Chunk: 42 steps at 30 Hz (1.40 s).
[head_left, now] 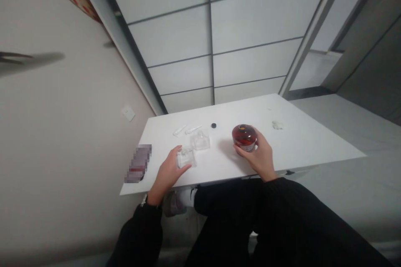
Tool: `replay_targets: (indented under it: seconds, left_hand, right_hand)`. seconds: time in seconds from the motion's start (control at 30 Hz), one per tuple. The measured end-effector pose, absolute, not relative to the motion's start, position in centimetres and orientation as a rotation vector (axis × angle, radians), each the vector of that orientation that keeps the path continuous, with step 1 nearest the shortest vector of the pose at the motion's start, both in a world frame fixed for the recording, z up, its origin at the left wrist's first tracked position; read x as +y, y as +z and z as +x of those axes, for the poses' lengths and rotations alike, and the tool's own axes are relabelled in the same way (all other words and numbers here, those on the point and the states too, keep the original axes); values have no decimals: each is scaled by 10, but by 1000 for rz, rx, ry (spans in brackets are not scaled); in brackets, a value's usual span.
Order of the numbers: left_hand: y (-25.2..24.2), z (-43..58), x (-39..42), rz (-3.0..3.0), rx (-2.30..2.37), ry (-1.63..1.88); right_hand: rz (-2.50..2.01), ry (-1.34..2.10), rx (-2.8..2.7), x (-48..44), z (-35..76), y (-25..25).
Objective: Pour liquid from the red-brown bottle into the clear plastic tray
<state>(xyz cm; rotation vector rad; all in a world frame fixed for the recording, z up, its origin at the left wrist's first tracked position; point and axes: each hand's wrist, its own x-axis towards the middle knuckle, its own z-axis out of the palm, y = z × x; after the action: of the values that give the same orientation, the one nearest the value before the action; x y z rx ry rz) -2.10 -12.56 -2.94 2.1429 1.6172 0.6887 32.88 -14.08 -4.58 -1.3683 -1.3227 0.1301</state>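
Note:
My right hand (261, 154) grips a round bottle of dark red liquid (244, 135) by its side, over the right half of the white table. Its top shows a small orange-brown spot at the neck, and a pale label is partly visible below. Around a small clear square glass bottle (186, 157) curl the thumb and fingers of my left hand (171, 169). Another clear glass bottle (200, 139) stands just behind it. Two clear slim pieces (193, 129), perhaps droppers, lie at the back. A small black cap (214, 125) rests between the bottles.
A crumpled whitish tissue (277, 125) lies on the white table (300, 142) to the right. At the left edge is a blurred-out flat object (138, 163). A wall runs close along the left, and panelled sliding doors (184, 37) stand behind the table.

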Motion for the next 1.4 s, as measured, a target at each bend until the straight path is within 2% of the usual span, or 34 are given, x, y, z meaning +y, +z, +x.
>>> replay_targets:
  seconds: [0.27,0.47,0.83,1.07,1.4]
  left_hand:
    - [-26,-34,-96,2260,1667,585]
    - [-2,-35,-75,2386,1623,505]
    - [27,39,-34,2629,1454,288]
    - [20,64,-79,2569,1283,384]
    - [-37,88,-147,2123,1239,713]
  right_hand:
    - [-1357,138,-1294,-143,334,-49]
    - [-1375,145,-1281,-142,340,-48]
    - [-1370,126,-1238,-138,345,-49]
    - [-1370,87,-1252,-142,350,-46]
    - [-1315,81,-1525,-166,349,-31]
